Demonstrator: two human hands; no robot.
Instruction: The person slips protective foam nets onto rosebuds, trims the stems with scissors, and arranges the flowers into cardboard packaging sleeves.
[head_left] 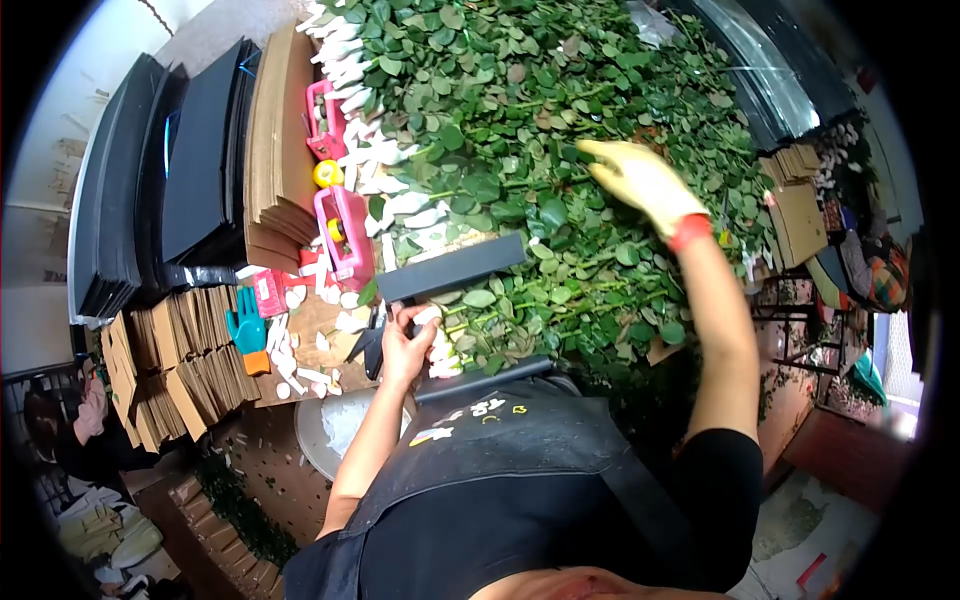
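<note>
A table is covered with leafy green cut stems (520, 90), their heads in white sleeves along the left side. My left hand (405, 345), bare, is closed at the near left edge, its fingers on a white-sleeved flower head (428, 315). Over the foliage to the right, my right hand (640, 180) wears a pale yellow glove with a red cuff. Its fingers stretch out above the leaves, and nothing shows in them. Between the hands lies a long dark grey box-like block (452, 268). Black-handled scissors (374, 345) seem to lie beside my left hand, partly hidden.
Pink tape dispensers (345, 240) and a yellow tape roll (327, 174) line the left side. Beyond them stand brown cardboard sheets (280, 140) and black sheets (205, 155). A teal glove (246, 322) lies near folded cardboard (205, 350). Below sits a round tub (312, 435).
</note>
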